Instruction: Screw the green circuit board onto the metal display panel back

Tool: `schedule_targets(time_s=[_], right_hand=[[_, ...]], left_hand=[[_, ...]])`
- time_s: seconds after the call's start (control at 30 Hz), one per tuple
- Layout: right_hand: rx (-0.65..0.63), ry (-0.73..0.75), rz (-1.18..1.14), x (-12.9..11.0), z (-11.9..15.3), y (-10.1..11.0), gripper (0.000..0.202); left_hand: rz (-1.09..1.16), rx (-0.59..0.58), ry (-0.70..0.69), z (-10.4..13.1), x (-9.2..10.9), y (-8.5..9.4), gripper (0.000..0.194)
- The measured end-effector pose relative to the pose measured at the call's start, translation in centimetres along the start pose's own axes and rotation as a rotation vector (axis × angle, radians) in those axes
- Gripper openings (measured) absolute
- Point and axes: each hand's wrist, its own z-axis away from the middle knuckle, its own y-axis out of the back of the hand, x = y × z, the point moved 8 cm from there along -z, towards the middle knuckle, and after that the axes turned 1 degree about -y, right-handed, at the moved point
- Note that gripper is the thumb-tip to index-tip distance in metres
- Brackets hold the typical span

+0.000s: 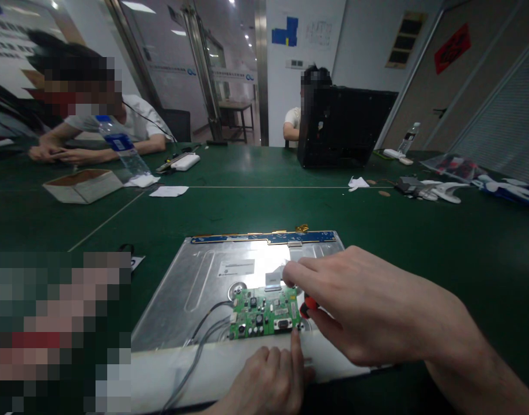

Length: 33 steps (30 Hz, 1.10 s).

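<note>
Head view | right hand (368,305) gripping red-handled screwdriver (306,304) at green circuit board (264,313), lower centre, on metal panel (191,288) | left hand (264,380) curled, fingertip bracing board edge | keeping tool upright is helping.

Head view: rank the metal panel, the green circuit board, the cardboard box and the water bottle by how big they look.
1. metal panel
2. cardboard box
3. green circuit board and water bottle look alike; the bottle lies farther from the camera, so no ranking.
</note>
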Motion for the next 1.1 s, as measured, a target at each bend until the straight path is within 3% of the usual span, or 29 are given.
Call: schedule_targets(time_s=[0.3,0.7,1.1], right_hand=[[0.027,-0.067,0.043,0.62,-0.14,-0.3,0.014],[0.013,0.015,0.022,0.02,0.37,-0.28,0.018],[0.007,-0.024,0.019,0.28,0.3,-0.31,0.011]], left_hand=[[-0.013,-0.012,-0.008,0.09,0.12,-0.35,0.029],[-0.006,-0.03,-0.009,-0.22,-0.17,-0.25,0.03],[-0.012,-0.053,-0.022,0.05,0.01,-0.55,0.031]])
